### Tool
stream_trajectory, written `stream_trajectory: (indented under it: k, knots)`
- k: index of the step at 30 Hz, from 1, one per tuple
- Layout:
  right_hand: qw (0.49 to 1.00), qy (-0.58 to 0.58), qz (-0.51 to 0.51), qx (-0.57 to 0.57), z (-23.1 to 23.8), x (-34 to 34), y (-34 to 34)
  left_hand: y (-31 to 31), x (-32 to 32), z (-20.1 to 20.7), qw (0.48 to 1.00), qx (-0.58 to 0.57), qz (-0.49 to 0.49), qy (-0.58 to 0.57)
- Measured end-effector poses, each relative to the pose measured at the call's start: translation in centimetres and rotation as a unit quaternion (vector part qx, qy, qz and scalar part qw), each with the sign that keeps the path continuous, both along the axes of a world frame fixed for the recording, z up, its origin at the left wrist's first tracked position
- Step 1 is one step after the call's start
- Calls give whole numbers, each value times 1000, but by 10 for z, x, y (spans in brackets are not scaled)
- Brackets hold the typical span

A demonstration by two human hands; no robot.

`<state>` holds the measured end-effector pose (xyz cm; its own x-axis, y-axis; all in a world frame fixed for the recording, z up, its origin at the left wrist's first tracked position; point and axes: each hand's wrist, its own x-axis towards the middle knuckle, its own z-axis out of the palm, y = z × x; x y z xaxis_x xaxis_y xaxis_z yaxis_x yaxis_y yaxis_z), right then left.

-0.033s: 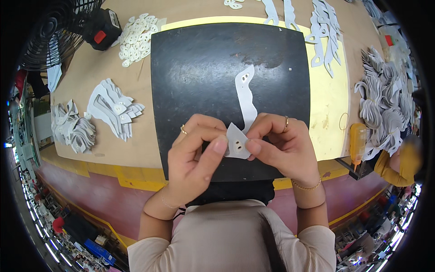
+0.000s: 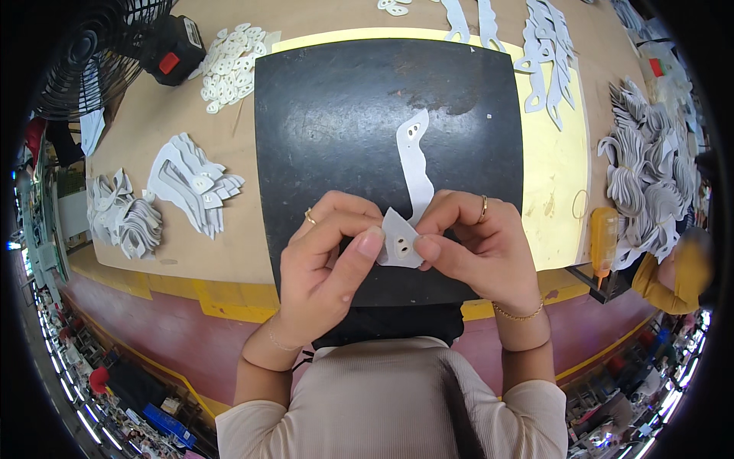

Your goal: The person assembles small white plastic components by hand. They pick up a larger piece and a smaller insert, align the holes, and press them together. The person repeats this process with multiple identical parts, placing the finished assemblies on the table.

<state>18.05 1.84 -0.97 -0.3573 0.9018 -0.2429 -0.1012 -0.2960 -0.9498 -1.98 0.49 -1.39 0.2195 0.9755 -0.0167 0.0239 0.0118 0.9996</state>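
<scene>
A wavy, pale grey-white fabric strip [image 2: 415,170] lies on a black board [image 2: 329,122], and its far end bears a small oval patch with two holes. The near end is raised off the board and shows a similar two-holed oval patch [image 2: 403,244]. My left hand [image 2: 330,264] pinches this end at its left edge between thumb and fingers. At the right edge, the thumb and forefinger of my right hand [image 2: 478,249] grip it too. My right fingers partly cover the strip where it bends toward me.
Loose oval patches [image 2: 231,67] are heaped at the far left. Stacked pale pieces [image 2: 195,183] lie at left, and more bundles [image 2: 646,153] at right. Several strips [image 2: 547,57] rest on yellow sheeting [image 2: 562,214]. An orange-tipped bottle [image 2: 602,239] and a fan [image 2: 92,46] flank the board.
My left hand has shifted very slightly to the left while keeping its pinch. My right hand and the fabric strip look nearly unchanged.
</scene>
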Motion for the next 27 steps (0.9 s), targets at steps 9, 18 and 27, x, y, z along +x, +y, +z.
stream_trajectory:
  k: [9, 18, 27]
  knots:
    - [998, -49, 39, 25, 6, 5, 4, 9, -6, 15, 996, -75, -52, 12]
    - [998, -15, 35, -46, 11, 6, 7, 11, -10, 13, 996, -40, -80, 16]
    - [999, 1, 18, -44, 5, 5, 5, 3, -1, 0, 997, 57, -30, 32]
